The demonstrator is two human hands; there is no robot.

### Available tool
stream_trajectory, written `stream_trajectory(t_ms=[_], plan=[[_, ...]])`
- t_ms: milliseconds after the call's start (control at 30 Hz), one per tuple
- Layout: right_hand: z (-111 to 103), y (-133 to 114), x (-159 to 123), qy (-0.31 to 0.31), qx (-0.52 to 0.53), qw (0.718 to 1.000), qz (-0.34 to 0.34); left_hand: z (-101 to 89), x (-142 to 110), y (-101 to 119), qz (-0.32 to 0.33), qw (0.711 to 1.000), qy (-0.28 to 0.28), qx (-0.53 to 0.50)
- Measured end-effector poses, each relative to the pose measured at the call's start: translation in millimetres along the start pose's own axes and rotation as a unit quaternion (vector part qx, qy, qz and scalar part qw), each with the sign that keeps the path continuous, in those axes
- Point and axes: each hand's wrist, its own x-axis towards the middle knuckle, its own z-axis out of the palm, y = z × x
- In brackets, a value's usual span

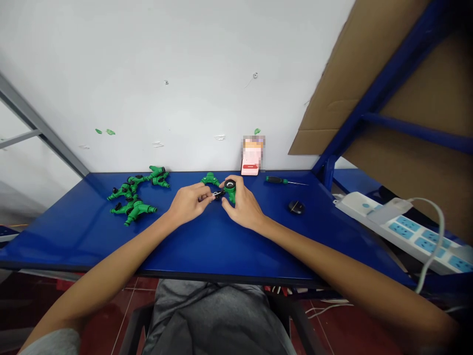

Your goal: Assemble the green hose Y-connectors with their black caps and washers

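At the left of the blue tabletop (207, 256), a loose cluster of green branched fittings (137, 210) with black parts lies well apart from both hands. Next comes the left hand (190, 203), its thumb and fingertips drawn together in a pinch on a slim silvery piece (214, 195), which sticks out from the tips towards the right; the hand is back-up, the forearm slanting in from the lower left. Just behind the gap between the hands, another green fitting (210, 178) rests on the table. Small black parts show between the hands, too small to make out. The held green fitting (231, 193) sits between the thumb and curled fingers of the right hand (244, 201), which are partly open, spread to its width, with its round black-rimmed opening facing up; the forearm slants in from the lower right. Behind this hand a phone (250, 168) leans against the white wall (207, 88). Further right lie a screwdriver (277, 180), its shaft pointing right, a rounded black object (296, 207) nearer the front, and a white power strip (410, 234) beside the table
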Motion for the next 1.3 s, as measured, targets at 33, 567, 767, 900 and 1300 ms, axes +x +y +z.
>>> stream_trajectory(t_ms=[33, 567, 767, 900, 1300], plan=[[-0.3, -1.1, 0.2, -0.003, 0.006, 1.0, 0.008, -0.3, -1.3, -0.8, 0.023, 0.998, -0.002, 0.051], [-3.2, -8.3, -2.9, -0.001, 0.009, 0.999, -0.035, -2.1, 4.7, -1.5, -0.169, 0.922, -0.119, -0.326], [0.2, -1.8, -2.2, -0.011, 0.003, 1.0, -0.022, 3.4, 2.9, -6.1, -0.079, 0.981, 0.001, -0.18], [-1.0, -2.4, -1.7, -0.009, 0.008, 1.0, -0.024, 1.9, 0.5, -9.7, 0.018, 0.998, 0.033, -0.059], [-0.4, -2.1, -2.0, -0.002, 0.004, 0.999, -0.05, 1.6, -3.9, -6.4, 0.054, 0.991, -0.012, 0.122]])
